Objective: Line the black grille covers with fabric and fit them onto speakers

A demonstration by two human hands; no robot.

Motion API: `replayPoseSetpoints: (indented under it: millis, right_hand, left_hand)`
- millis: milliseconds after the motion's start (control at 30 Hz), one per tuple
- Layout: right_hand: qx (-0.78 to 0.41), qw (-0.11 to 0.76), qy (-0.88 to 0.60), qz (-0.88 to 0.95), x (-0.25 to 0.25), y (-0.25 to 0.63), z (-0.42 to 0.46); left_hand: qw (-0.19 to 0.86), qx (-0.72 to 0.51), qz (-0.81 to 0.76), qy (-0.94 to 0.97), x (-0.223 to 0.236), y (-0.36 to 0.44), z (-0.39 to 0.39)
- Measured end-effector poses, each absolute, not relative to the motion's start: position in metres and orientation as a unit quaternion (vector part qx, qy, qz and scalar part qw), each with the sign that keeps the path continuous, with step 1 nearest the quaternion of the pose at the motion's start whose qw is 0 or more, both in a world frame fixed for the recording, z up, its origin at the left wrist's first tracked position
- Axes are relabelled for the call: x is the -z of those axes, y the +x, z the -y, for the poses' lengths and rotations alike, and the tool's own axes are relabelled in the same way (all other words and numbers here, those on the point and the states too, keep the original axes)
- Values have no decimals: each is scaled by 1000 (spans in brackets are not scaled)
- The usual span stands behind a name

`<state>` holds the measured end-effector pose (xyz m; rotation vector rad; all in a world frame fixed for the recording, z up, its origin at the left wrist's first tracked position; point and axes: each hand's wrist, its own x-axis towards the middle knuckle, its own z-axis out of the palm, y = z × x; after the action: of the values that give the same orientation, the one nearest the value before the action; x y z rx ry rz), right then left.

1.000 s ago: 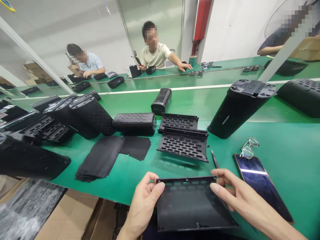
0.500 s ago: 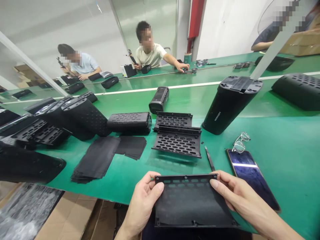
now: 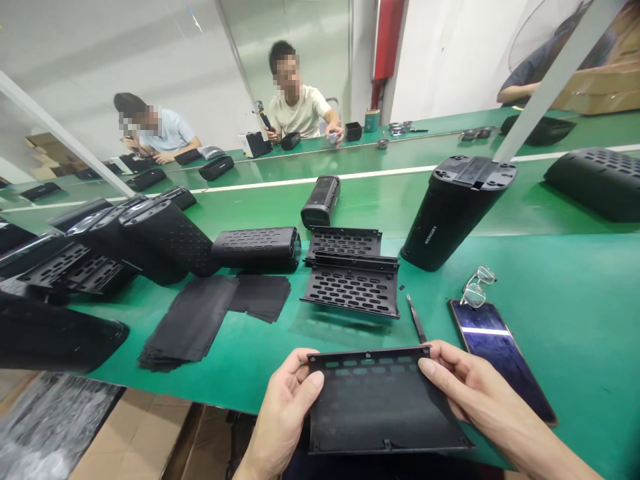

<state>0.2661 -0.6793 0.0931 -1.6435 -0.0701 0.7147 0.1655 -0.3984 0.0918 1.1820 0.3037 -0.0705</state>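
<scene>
Between my two hands is a curved black slotted panel (image 3: 370,355), held at the table's near edge with its hollow side up. A thin dark sheet (image 3: 380,413) lies inside it, and slots show through along the far edge. My left hand (image 3: 285,403) grips the far left corner, thumb on top. At the far right corner, my right hand (image 3: 460,380) pinches the rim, thumb pressing the inner face. Just beyond lie tweezers (image 3: 416,320) and two similar slotted panels (image 3: 353,287). To the left is a stack of thin black sheets (image 3: 193,320).
A phone (image 3: 505,363) with eyeglasses (image 3: 479,287) at its end lies right. Behind them stands a tall black speaker housing (image 3: 450,217). More black housings (image 3: 165,233) crowd the left. Across the green table, co-workers sit; one person's hand (image 3: 336,135) holds a small round part.
My hands keep the same hold on the panel, which has hardly moved. The view has shifted slightly. Across the table, the co-worker's hand has drawn back from the table with a small part.
</scene>
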Motion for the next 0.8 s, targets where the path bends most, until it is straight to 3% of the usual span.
replayPoseSetpoints:
  millis: [800]
  right_hand:
    - [-271,651,-709,-3,-99,262,680]
  left_hand:
    - [833,13,-118,541,-83,161,397]
